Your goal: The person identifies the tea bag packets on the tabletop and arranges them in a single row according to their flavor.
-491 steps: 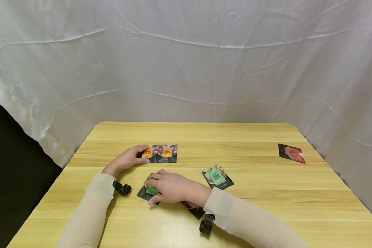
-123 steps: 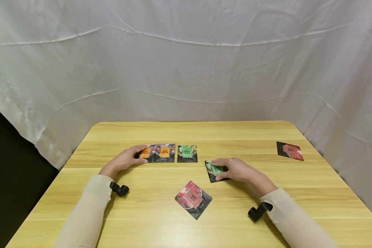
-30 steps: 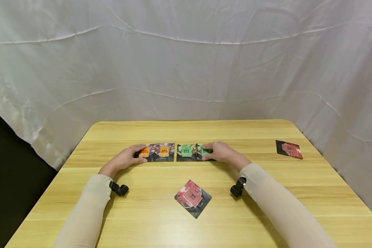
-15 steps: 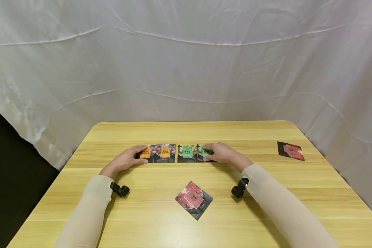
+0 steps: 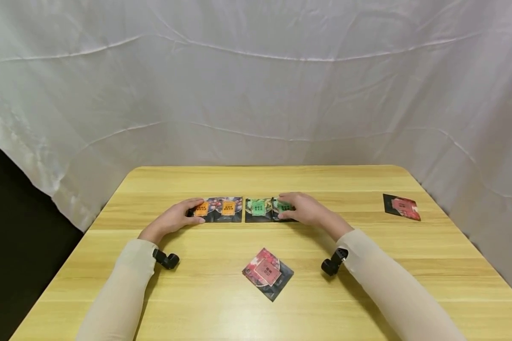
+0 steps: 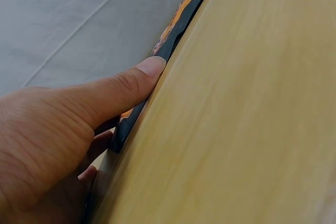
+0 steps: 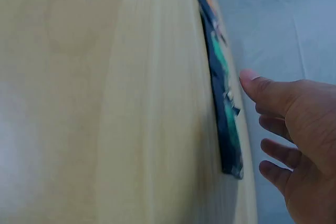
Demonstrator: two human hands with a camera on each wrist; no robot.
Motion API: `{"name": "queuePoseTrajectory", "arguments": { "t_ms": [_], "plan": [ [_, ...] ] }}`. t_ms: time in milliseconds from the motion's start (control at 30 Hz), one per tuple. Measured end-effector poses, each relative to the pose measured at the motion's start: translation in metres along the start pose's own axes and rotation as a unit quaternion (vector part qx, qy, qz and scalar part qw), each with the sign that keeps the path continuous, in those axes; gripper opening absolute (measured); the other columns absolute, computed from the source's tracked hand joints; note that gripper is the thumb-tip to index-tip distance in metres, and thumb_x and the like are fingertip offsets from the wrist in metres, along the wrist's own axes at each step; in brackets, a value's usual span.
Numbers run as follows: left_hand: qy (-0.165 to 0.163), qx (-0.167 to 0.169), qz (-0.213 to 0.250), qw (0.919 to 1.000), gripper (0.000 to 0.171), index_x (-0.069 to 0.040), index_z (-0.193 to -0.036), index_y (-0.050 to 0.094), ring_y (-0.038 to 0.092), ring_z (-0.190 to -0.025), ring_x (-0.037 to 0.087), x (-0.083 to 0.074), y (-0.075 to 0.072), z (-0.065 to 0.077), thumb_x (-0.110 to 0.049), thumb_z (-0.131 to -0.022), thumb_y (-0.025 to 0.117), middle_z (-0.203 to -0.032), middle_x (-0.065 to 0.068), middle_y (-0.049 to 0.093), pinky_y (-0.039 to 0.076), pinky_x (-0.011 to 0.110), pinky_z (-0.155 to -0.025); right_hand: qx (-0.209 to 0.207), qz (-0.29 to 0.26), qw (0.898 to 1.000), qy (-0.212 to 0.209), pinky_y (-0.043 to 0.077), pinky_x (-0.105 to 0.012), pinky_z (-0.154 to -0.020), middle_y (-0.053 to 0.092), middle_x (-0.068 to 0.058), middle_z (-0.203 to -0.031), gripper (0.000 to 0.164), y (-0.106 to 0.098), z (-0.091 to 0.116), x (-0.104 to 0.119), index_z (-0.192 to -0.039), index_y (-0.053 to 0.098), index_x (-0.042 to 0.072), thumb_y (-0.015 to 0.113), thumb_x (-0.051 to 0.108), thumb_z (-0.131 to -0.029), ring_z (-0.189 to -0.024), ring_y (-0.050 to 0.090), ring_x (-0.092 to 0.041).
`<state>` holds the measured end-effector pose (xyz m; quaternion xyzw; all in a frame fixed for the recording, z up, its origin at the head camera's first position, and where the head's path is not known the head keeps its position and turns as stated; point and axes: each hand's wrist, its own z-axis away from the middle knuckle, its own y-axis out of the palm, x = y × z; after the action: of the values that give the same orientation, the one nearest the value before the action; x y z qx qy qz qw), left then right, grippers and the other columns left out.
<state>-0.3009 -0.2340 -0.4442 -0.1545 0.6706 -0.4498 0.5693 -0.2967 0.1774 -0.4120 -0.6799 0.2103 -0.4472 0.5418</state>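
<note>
In the head view a row of sachets lies across the table. My left hand (image 5: 173,219) holds the left end of an orange-labelled sachet (image 5: 203,210), its thumb along the near edge; the hand covers part of this sachet. A second orange-labelled sachet (image 5: 229,210) adjoins it. After a narrow gap come a green-labelled sachet (image 5: 258,210) and another green-labelled sachet (image 5: 281,208), partly hidden under my right hand (image 5: 309,210). The right wrist view shows the right thumb and loosely bent fingers apart from the green-labelled sachets (image 7: 223,98), holding nothing.
A red-labelled sachet (image 5: 268,273) lies askew on the wooden table (image 5: 196,293), nearer than the row. Another red-labelled sachet (image 5: 402,207) is near the right edge. A pale curtain (image 5: 256,94) hangs behind the table.
Over the span, my right hand brought both green-labelled sachets into the row, beside the orange-labelled pair. Just now its fingers have come off the last one. The left hand stays in place.
</note>
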Motion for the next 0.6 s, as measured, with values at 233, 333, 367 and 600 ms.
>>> {"name": "queuePoseTrajectory", "arguments": {
  "t_ms": [233, 333, 367, 600],
  "plan": [
    [0.0, -0.002, -0.005, 1.0, 0.078, -0.011, -0.154, 0.034, 0.024, -0.142, 0.043, -0.002, -0.002, -0.002, -0.042, -0.091, 0.068, -0.156, 0.019, 0.029, 0.022, 0.061, -0.112, -0.005, -0.02, 0.999, -0.049, 0.033, -0.048, -0.111, 0.051, -0.011, -0.143, 0.057, -0.002, 0.018, 0.011, -0.14, 0.056, 0.011, 0.068, 0.039, -0.092, -0.133, 0.045, -0.031],
    [0.002, 0.0, -0.008, 1.0, 0.078, -0.011, -0.153, 0.034, 0.024, -0.142, 0.043, -0.002, -0.002, -0.002, -0.043, -0.091, 0.069, -0.156, 0.02, 0.029, 0.022, 0.061, -0.112, 0.004, -0.027, 0.998, -0.061, 0.034, -0.048, -0.11, 0.052, -0.009, -0.143, 0.057, 0.0, 0.026, 0.016, -0.141, 0.055, 0.012, 0.068, 0.039, -0.092, -0.132, 0.046, -0.031],
    [0.003, 0.0, -0.006, 1.0, 0.078, -0.01, -0.153, 0.034, 0.024, -0.142, 0.043, -0.001, -0.001, -0.002, -0.043, -0.091, 0.069, -0.156, 0.02, 0.029, 0.022, 0.061, -0.112, 0.008, -0.033, 0.997, -0.062, 0.034, -0.049, -0.11, 0.052, -0.009, -0.143, 0.057, 0.001, 0.029, 0.018, -0.141, 0.054, 0.013, 0.068, 0.038, -0.092, -0.133, 0.045, -0.03],
    [0.004, 0.0, 0.006, 1.0, 0.078, -0.01, -0.154, 0.034, 0.022, -0.142, 0.043, 0.0, 0.0, -0.002, -0.042, -0.091, 0.069, -0.156, 0.02, 0.029, 0.021, 0.061, -0.112, 0.02, -0.049, 0.997, -0.064, 0.033, -0.048, -0.111, 0.05, -0.006, -0.145, 0.058, 0.009, 0.044, 0.028, -0.142, 0.054, 0.016, 0.07, 0.038, -0.091, -0.134, 0.044, -0.028]
  ]
}}
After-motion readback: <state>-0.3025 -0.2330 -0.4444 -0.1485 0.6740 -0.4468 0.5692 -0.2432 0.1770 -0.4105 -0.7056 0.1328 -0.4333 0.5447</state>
